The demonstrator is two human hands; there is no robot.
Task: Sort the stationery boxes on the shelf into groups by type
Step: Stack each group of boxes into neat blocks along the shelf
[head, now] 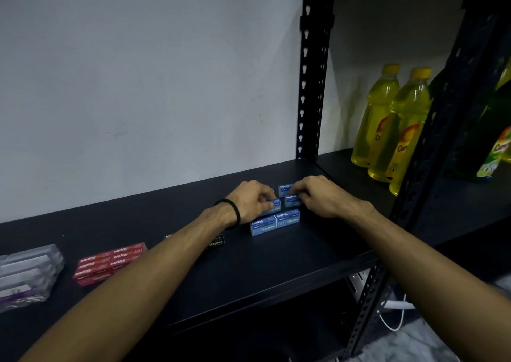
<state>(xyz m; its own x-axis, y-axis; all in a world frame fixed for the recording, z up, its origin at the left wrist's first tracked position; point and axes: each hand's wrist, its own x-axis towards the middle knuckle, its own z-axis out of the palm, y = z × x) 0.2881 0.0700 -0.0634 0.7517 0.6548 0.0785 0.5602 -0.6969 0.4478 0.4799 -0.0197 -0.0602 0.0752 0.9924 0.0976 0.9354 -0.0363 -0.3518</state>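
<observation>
Several blue staple boxes (276,220) lie grouped on the black shelf (276,265), right of centre. My left hand (250,200), with a black band on its wrist, pinches one blue box (272,206) in the middle row. My right hand (318,196) pinches another blue box (291,200) beside it, just in front of the rearmost blue box (284,188). Two more blue boxes sit in front, side by side. Red staple boxes (109,262) form a group at the left. A black staple box (217,242) peeks out beside my left forearm.
Clear plastic boxes (26,274) are stacked at the far left edge. Yellow bottles (395,129) stand on the neighbouring shelf at right, behind a black perforated upright post (311,85). A white wall backs the shelf. White cables lie on the floor below.
</observation>
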